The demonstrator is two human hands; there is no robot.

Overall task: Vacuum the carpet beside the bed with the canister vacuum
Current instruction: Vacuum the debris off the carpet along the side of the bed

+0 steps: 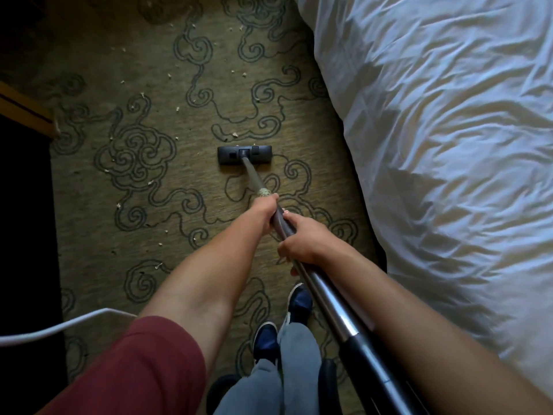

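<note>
Both hands are on the vacuum wand point(317, 290), a long metal tube that runs from the lower right up the middle of the view. The left hand point(267, 211) has its grip wrapped around the wand further down toward the head; the right hand point(302, 238) has its grip curled around it just behind, nearer the body. The two hands are nearly touching.

The floor head point(244, 155) lies flat on the carpet point(155, 94), square to the wand, roughly in the middle of the strip. The bed point(443, 139), covered in crumpled white bedding, runs along the carpet's right side; the head sits near that edge but apart from it. On the left the carpet ends at a dark floor, and a wooden furniture edge point(24, 107) juts in at the upper left.

Open carpet lies ahead of the head and to its left, scattered with small pale crumbs point(235, 134), one just in front of the head. A white cord point(59, 326) crosses in from the lower left. Two dark shoes point(264, 335) stand on the carpet below the hands. A dark rounded shape at the bottom may be the canister, though it is mostly hidden. No writing or brand can be read.
</note>
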